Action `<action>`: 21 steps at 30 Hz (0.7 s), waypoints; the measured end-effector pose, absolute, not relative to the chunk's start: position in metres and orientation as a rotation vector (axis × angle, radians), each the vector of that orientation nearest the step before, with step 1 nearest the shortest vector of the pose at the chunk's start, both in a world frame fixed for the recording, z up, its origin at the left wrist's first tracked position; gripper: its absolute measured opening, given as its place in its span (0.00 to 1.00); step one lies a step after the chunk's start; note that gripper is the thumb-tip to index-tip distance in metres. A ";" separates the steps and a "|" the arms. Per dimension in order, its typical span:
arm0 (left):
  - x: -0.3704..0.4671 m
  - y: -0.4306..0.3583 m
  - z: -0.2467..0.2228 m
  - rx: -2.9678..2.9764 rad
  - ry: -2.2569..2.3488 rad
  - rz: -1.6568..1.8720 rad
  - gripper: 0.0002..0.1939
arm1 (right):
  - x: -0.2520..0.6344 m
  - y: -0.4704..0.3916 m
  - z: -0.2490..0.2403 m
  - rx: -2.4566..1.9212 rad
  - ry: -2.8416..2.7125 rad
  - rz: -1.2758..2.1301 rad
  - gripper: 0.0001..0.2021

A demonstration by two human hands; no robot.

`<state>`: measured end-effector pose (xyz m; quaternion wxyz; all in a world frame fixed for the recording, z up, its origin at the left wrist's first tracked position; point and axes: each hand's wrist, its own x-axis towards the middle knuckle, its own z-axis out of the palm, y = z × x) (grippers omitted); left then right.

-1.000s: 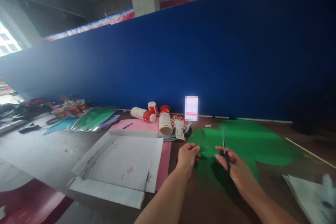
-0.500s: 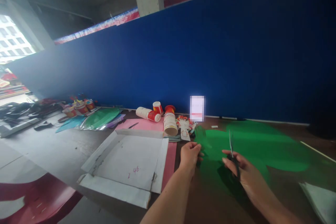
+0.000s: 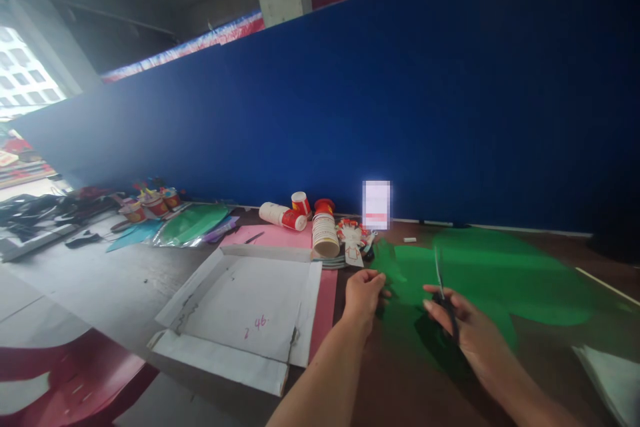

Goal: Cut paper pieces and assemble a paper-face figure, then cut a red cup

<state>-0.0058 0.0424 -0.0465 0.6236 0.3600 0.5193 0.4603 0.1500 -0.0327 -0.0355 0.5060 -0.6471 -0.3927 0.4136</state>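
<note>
Green sheets, thin and rounded at the edges, lie on the dark table in front of me. At their left edge my left hand is closed in a pinch. A thin, see-through part of the green sheet rises just past its fingertips. In my right hand is a pair of black-handled scissors. Their blades point up and away from me, over the green sheet. Whether the blades are parted is hard to make out.
Left of my hands is a white cardboard box lid on pink paper. Behind it are stacked paper cups and white paper cutouts. A blue partition borders the table. White sheets lie at right.
The thin green part by my left fingertips has shifted slightly to the right. Both hands are almost still, with the scissors kept in the right one.
</note>
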 end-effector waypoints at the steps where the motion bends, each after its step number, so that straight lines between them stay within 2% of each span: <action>1: -0.006 0.042 -0.046 0.823 1.189 1.052 0.07 | 0.150 -0.033 -0.036 -1.564 -0.946 1.008 0.24; 21: -0.008 0.041 -0.050 0.943 1.163 0.962 0.05 | 0.151 -0.034 -0.035 -1.590 -0.988 0.984 0.24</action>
